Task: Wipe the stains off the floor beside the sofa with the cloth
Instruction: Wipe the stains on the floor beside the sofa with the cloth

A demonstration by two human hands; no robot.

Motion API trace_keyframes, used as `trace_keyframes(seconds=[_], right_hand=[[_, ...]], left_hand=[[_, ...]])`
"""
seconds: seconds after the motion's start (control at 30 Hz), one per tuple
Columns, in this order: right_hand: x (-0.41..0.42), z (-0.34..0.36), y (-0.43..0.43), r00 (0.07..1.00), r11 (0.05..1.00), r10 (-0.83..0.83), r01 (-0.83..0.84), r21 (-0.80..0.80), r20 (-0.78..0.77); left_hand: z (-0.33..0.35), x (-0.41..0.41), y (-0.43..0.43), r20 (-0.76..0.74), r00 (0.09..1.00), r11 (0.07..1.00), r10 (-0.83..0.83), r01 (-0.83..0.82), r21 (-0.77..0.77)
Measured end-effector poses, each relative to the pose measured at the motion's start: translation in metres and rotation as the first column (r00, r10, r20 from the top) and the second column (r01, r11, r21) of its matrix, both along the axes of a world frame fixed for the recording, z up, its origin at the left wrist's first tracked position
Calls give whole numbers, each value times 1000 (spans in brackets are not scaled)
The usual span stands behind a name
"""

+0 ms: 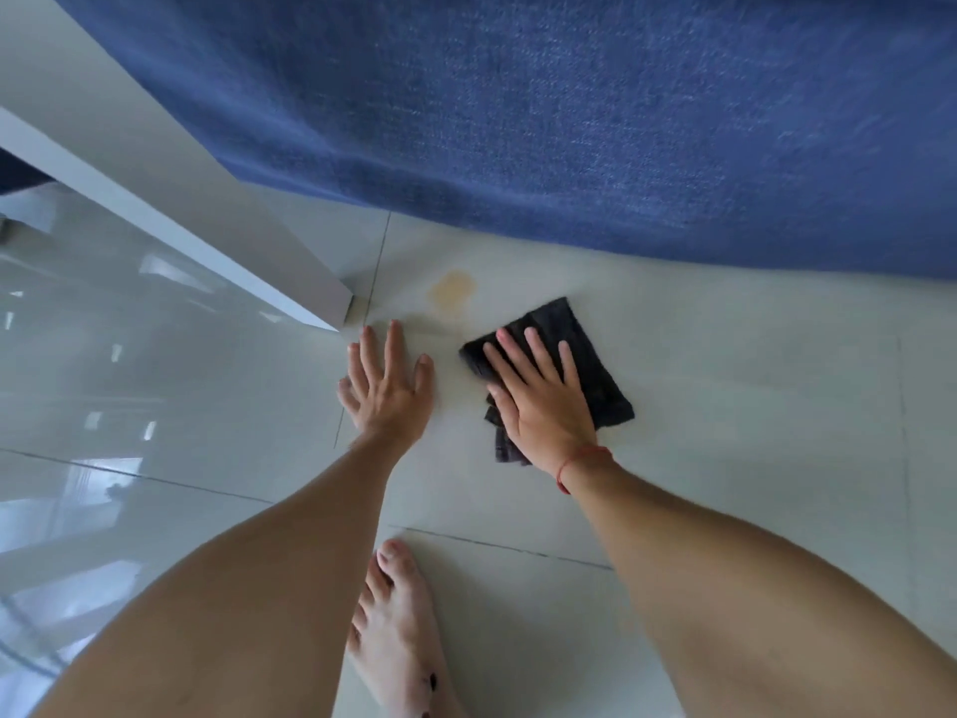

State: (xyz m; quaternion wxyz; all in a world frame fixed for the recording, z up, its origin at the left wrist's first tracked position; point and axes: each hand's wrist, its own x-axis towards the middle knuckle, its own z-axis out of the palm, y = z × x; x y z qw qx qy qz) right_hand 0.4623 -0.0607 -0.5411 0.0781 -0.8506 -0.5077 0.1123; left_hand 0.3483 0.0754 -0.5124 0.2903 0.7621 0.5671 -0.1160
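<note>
A dark folded cloth lies flat on the pale tiled floor beside the blue sofa. My right hand presses on the cloth with the palm down and fingers spread, a red string around its wrist. A yellowish stain marks the tile just beyond and to the left of the cloth, apart from it. My left hand rests flat on the bare floor to the left of the cloth, fingers apart, holding nothing. Fainter smears run near its fingertips.
A white furniture leg slants down to the floor left of the stain. My bare foot stands on the tiles at the bottom centre. The glossy floor on the left reflects windows.
</note>
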Motion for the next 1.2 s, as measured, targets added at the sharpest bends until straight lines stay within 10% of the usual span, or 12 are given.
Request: trace_keyframes(seconds=[0.43,0.87,1.2], right_hand=[[21,5,55,893,893,-448,443,-81,-50],[-17,1,15,970,969,243,-243,-31,0],[26,-1,35,956,953,-292,291,-80,5]], left_hand=[[-4,-30,20,-91,990,982,109,-122,-147],[0,-28,23,-125,988,977,89,-111,-183],[0,-29,21,-120,988,979,99,-119,-168]])
